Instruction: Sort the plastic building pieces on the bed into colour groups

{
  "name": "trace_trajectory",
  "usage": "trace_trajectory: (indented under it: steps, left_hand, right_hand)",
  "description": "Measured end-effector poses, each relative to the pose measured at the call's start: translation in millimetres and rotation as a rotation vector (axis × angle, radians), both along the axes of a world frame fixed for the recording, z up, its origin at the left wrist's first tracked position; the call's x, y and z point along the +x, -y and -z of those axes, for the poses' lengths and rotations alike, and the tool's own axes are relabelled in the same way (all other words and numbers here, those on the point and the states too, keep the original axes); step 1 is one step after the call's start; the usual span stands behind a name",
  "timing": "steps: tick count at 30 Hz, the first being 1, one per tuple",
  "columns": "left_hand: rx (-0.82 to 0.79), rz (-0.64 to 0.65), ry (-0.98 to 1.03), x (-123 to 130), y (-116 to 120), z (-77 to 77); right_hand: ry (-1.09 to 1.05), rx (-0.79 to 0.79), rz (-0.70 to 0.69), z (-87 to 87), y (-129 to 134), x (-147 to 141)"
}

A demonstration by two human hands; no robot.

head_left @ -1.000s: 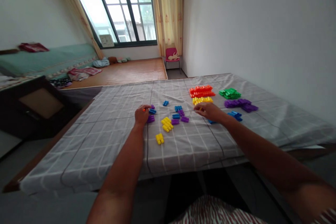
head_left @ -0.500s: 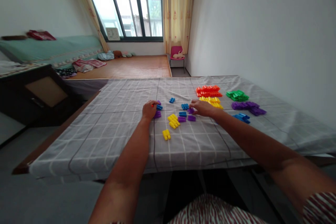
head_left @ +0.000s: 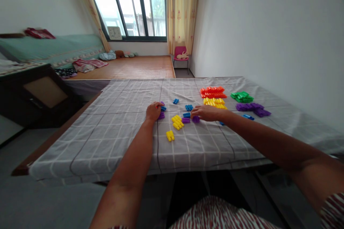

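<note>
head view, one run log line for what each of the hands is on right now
left hand: on purple and blue blocks | right hand: over purple block | sorted: orange pile, green pile

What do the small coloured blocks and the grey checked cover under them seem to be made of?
Small coloured blocks: probably moulded plastic, judging by their bright uniform colours and rounded, slightly glossy shapes.
Grey checked cover: looks like matte woven cloth, since it wrinkles and drapes over the edge.
</note>
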State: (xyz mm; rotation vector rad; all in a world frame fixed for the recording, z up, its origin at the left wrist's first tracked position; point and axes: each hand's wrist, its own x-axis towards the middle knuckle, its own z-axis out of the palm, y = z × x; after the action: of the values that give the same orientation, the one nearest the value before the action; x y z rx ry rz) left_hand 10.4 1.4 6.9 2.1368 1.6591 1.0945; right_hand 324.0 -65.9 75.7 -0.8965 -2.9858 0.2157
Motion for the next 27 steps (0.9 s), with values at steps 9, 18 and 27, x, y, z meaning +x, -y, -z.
trace_trajectory:
  steps: [9, 18, 27]
  left_hand:
    - [0.007, 0.013, -0.023, 0, 0, 0.1]
    - [0.001, 0.010, -0.037, 0, -1, -0.7]
    - [0.022, 0.002, -0.031, 0, -1, -1.4]
  right_hand:
    - [0.126, 0.012, 0.607, -2.0, -11, 39]
    - [0.016, -0.040, 0.319, 7.0, -18, 46]
    - [-0.042, -0.059, 0.263, 15.5, -21, 43]
